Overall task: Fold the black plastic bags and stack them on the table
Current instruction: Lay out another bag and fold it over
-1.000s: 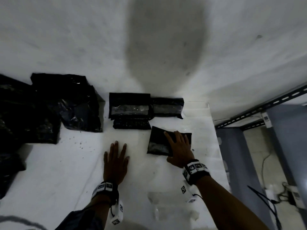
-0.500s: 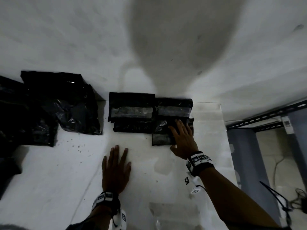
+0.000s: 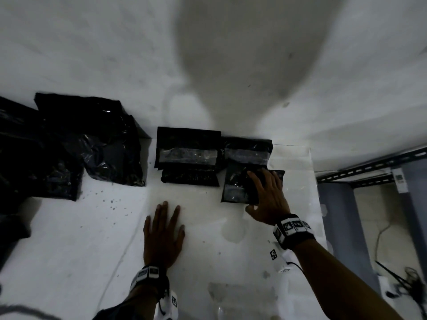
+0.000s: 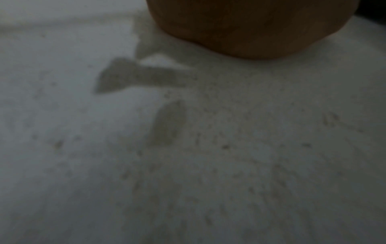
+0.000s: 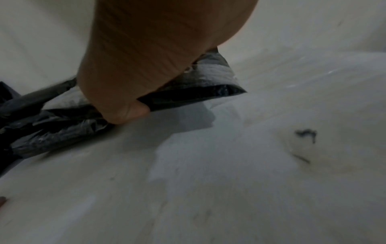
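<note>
so the right hand (image 3: 268, 197) is on top of a small folded black plastic bag (image 3: 235, 188) at the right side of the white counter (image 3: 92, 239); fingers laid over its top, thumb tucked at the near edge, so it looks like a pinch grip on the bag; the right wrist view shows that thumb (image 5: 127, 113) pressed against the bag's edge (image 5: 188, 97) right down at the counter; this bag sits partly over the near edge of another folded black bag with a shiny strip (image 3: 247, 152), which lies just beside a bigger folded black stack (image 3: 188, 150); a narrower folded black piece (image 3: 190, 177) pokes out under that stack's near side; left hand (image 3: 163, 236) is flat on the bare counter, fingers straight and spread, holding nothing; the left wrist view is just blurry counter and skin (image 4: 250, 24); a heap of loose crumpled black plastic bags (image 3: 69, 144) sits well off to the left; grey metal shelving frame (image 3: 369, 167) past the counter's right edge
</note>
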